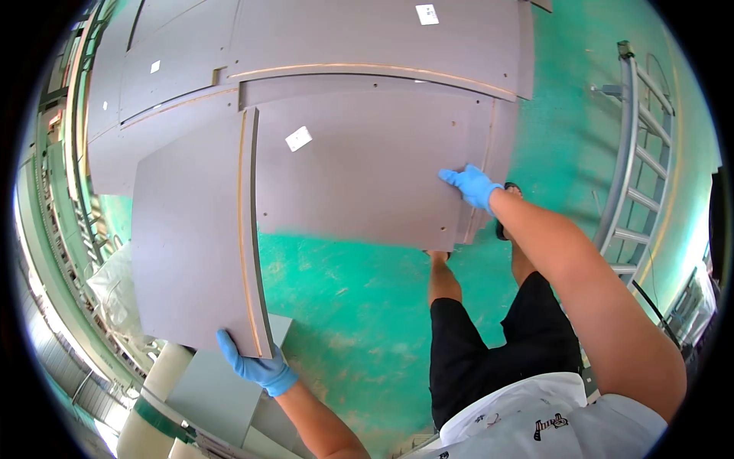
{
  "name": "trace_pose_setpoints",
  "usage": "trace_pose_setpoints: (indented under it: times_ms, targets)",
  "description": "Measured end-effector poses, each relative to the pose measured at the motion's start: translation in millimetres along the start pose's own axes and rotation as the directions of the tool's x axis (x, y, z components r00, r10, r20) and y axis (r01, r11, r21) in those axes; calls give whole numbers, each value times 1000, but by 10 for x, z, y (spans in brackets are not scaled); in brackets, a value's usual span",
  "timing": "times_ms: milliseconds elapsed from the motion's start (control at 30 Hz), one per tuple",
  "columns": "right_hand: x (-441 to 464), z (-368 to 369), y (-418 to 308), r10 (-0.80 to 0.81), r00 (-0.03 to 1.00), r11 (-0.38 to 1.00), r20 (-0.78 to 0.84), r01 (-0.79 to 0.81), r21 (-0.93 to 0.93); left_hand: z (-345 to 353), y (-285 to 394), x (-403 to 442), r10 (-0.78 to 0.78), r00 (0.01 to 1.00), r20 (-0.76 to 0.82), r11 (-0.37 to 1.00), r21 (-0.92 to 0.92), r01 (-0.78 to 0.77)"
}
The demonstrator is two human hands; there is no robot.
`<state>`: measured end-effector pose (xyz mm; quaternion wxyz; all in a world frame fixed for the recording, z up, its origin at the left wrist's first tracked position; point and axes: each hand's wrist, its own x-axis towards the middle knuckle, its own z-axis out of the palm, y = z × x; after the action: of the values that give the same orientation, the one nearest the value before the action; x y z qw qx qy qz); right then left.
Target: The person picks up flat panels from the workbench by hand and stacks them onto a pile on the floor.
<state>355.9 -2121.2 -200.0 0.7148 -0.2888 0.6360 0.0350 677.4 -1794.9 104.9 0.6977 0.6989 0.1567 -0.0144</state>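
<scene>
My left hand (261, 370), in a blue glove, grips the lower end of a grey board (187, 237), with the thumb on its face and the fingers beneath. This board is tilted up, and a brown groove runs along its right side. My right hand (472, 186), also blue-gloved, has its fingers stretched out over the right part of another grey panel (359, 172). Whether it presses on the surface is hard to tell. A white label (299, 138) sits on that panel, and small holes dot its edges.
More grey panels (344, 34) lie across the far side in overlapping layers. An aluminium ladder (634, 161) stands at the right on the green floor (336, 306). Machinery rails (53, 222) run along the left. Lower left are a grey sheet (218, 386) and a cream roller (164, 375).
</scene>
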Motion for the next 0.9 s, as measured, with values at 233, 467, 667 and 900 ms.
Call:
trace_pose_setpoints:
  times_ms: [233, 467, 667, 900]
  targets:
    - [-211, 323, 8, -95, 993, 995, -69, 95, -13, -555, -543, 111, 8, 974, 225, 991, 126, -38]
    - [-315, 356, -64, -57, 990, 991, -127, 41, -128, 155, -451, -407, -287, 948, 139, 938, -161, 307]
    - [-60, 88, -61, -117, 987, 972, -110, 136, 189, 171, -306, -507, -388, 809, 441, 770, -328, 548]
    - [125, 103, -351, -107, 994, 982, -32, 110, 156, -155, -267, -625, -344, 864, 368, 846, -277, 455]
